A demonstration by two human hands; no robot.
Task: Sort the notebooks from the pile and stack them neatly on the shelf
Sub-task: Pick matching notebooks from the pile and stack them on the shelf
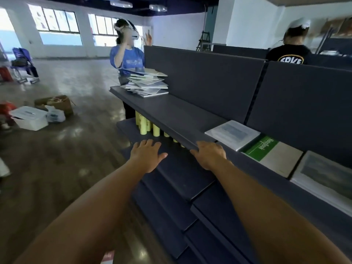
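hands: left hand (pixel 147 154) spread flat, right hand (pixel 208 155) curled on dark grey shelf (pixel 171 109) edge | untidy pile of pale notebooks (pixel 147 82) was seen well ahead, left hand nearer

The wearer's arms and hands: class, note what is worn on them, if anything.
Both forearms are bare as far as the picture shows; no sleeve or cuff shows. The left hand and right hand wear no gloves, and no watch, ring or bracelet shows.

The top shelf (pixel 171 111) hides most of the yellow bottles (pixel 150 128).
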